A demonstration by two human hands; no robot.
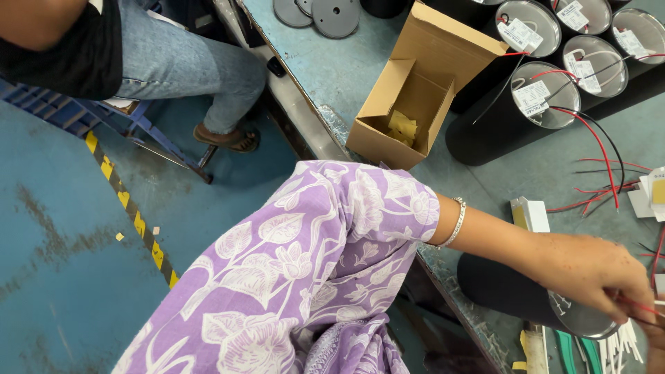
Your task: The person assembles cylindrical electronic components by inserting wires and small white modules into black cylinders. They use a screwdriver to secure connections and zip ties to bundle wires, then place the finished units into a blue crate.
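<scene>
My left hand [596,273] reaches out to the right over the workbench, with a purple flowered sleeve and a silver bracelet [454,223] on the arm. Its fingers pinch thin red wires [644,307] at the right edge of the view. Right under the hand lies a black cylinder with a round metal face [580,320]. My right hand does not show.
Several black cylinders with metal tops, white tags and red and black leads [547,104] stand at the back right. An open cardboard box [405,114] sits near the blue-green bench edge [305,76]. Grey discs [335,16] lie farther back. White strips [620,344] and green-handled tools [590,354] lie below my hand. Another person sits at top left [173,62].
</scene>
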